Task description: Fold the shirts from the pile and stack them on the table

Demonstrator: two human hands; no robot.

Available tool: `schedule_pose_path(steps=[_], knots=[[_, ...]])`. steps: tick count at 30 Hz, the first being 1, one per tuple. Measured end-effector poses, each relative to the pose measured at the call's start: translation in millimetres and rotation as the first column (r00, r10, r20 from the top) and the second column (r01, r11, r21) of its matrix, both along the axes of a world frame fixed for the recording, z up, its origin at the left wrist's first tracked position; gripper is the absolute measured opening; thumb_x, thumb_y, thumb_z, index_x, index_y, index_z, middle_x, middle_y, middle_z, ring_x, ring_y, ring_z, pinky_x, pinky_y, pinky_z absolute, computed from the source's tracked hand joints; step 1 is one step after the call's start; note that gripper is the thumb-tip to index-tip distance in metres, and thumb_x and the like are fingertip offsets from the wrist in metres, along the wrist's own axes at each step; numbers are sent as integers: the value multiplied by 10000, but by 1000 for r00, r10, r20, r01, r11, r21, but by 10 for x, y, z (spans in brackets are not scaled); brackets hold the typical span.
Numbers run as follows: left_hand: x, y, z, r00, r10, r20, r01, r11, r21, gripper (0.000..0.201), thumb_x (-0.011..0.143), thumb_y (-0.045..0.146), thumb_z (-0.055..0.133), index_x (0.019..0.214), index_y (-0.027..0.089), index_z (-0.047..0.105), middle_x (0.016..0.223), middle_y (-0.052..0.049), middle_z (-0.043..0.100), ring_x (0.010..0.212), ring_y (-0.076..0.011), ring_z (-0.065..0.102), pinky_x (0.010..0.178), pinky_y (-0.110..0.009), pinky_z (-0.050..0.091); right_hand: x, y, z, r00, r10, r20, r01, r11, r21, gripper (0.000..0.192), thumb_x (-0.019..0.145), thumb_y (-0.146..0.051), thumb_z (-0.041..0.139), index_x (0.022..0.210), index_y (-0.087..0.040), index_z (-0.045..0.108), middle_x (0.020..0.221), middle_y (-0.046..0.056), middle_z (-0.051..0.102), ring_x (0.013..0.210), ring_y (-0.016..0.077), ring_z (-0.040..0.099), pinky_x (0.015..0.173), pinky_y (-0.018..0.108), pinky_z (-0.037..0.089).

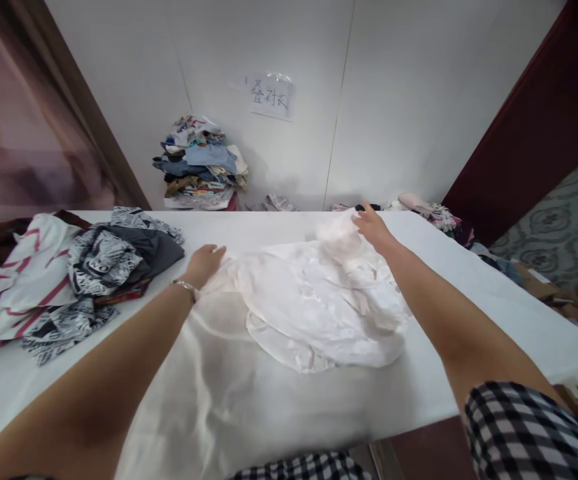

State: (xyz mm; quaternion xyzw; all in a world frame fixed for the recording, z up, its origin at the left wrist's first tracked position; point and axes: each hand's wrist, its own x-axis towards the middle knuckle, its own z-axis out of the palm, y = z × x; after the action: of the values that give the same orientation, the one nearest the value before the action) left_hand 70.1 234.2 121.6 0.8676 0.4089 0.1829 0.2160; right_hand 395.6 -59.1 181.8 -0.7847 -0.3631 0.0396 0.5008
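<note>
Nearest the counter's [469, 293] front edge, two bare forearms reach out over the white cover, and a checked sleeve [529, 427] shows at the right elbow. Between the forearms lies one white garment [319, 307], crumpled in a loose heap at the middle of the counter, with a thin, sheer part of it trailing toward the front edge and over it.

At the heap's left side rests the left hand [203, 263], one bracelet [187, 287] on its wrist. Its fingers [215, 252] are curled down onto the cloth and gather a fold of the garment under them. Whether they pinch it fully shut I cannot tell.

Farther back, near the far edge, the right hand [373, 228] lies on a raised, bunched part of the same garment. Its fingers [363, 215] are loosely bent around that bunch and hold it up a little from the counter.

On the counter's left end sits one loose heap of other clothes [69, 273]: a white piece with red stripes, black-and-white printed pieces and a dark grey one, well apart from the white garment.

Beyond the far edge, against the white wall, stands one tall stack of folded clothes [201, 163]. One paper sign [271, 97] with handwritten characters hangs on the wall just right of and above it. More clothes [429, 210] lie past the far right corner.
</note>
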Motion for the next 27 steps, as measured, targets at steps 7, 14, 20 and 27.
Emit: schedule_pose_path(steps=[7,14,20,27], knots=[[-202,-545,-346,976,-12,-219,53,982,181,554,878,462,493,1330,151,563,1510,-190,442,1379,-354,418,1093,-524,380,-571,-641,-514,998,47,-41,-60,917,-394,394,856,-280,588,1208,-127,681,1198,140,704,1113,263,652,1029,414,475],[-527,-633,-431,923,-148,-356,289,877,384,560,806,71,424,1321,206,597,1505,-123,478,1446,-299,340,1132,-510,333,-1742,-1346,-893,919,392,-37,-366,816,-448,579,889,-523,533,1398,-247,555,1461,111,524,1339,324,491,1129,509,376],[-516,-592,-532,911,-242,-334,363,855,371,577,793,84,447,1334,218,595,1528,-131,445,1442,-306,346,1135,-522,327,-2201,-1682,-1210,851,469,237,-286,791,-541,700,838,-412,613,1484,-473,351,1589,15,333,1484,339,245,1197,602,208],[-208,-692,-278,930,-231,-287,328,874,358,333,877,136,401,893,186,730,1248,-140,660,1322,-293,455,1059,-490,375,-2751,-900,-996,650,708,277,-435,645,-628,469,926,-332,499,1382,-224,493,1377,125,579,1243,323,522,1002,474,438]])
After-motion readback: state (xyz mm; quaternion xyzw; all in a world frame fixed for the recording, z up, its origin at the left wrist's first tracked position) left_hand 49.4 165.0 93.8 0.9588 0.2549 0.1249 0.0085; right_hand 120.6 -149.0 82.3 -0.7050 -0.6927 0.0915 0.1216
